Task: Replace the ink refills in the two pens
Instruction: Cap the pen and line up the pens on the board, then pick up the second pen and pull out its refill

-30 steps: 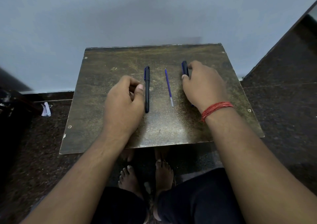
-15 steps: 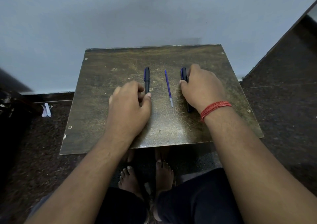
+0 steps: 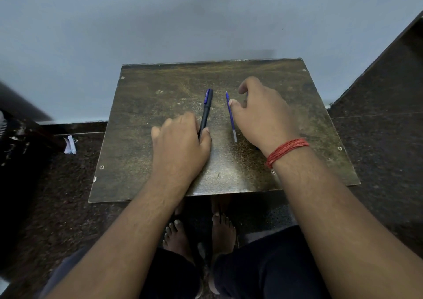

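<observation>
Pen (image 3: 206, 111) on table (image 3: 146, 124) left of refill (image 3: 231, 117), left hand (image 3: 180, 147) at pen, right hand (image 3: 261, 113) right of refill

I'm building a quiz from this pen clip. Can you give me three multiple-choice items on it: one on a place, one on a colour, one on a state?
1. Where does the loose refill lie?
A. between the hands
B. on the floor
C. at the table's far edge

2. What colour is the wrist thread?
A. green
B. red
C. white

3. What is the left hand doing?
A. lying flat and open
B. hanging off the table
C. holding the dark pen

Answers: 1 A, it lies on the table between the left hand and the right hand. 2 B, red strands circle the right wrist. 3 C, thumb and fingers close on the pen's near end.
</observation>
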### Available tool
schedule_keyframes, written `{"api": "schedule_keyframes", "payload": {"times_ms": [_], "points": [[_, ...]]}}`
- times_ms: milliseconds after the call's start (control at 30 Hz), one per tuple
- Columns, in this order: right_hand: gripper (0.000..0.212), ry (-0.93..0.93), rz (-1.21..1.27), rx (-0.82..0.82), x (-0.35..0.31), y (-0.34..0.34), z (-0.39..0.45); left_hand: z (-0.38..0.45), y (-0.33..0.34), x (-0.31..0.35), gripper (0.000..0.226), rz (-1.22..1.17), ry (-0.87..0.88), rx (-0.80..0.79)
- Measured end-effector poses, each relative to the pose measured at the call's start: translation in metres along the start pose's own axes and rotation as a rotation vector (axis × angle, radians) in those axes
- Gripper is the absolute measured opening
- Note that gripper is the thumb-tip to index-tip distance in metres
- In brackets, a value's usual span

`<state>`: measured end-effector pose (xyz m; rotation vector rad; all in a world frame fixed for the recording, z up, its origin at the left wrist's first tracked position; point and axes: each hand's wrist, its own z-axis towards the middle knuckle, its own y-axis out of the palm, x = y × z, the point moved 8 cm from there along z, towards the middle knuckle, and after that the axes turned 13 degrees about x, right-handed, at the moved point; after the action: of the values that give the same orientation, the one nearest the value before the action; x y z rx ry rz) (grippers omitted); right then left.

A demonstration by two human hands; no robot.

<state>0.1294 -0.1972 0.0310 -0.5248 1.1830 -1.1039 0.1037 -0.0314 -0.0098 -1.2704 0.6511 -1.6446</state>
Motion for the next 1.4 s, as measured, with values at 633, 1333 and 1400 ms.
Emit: {"api": "schedule_keyframes", "payload": {"times_ms": [633, 1333, 1400], "points": [[0.017, 0.521, 0.997, 0.004, 0.023, 0.016, 0.001, -0.008, -0.011, 0.022, 0.014, -0.427, 0.102, -0.054], [0.025, 0.769, 1.233, 0.32, 0.069, -0.003, 0.015, -0.019, -0.001, 0.009, 0.03, -0.542, -0.083, -0.176], [0.019, 0.577, 0.949, 0.293, 0.069, -0.012, 0.014, -0.015, -0.002, -0.001, 0.031, -0.594, -0.161, -0.142]]}}
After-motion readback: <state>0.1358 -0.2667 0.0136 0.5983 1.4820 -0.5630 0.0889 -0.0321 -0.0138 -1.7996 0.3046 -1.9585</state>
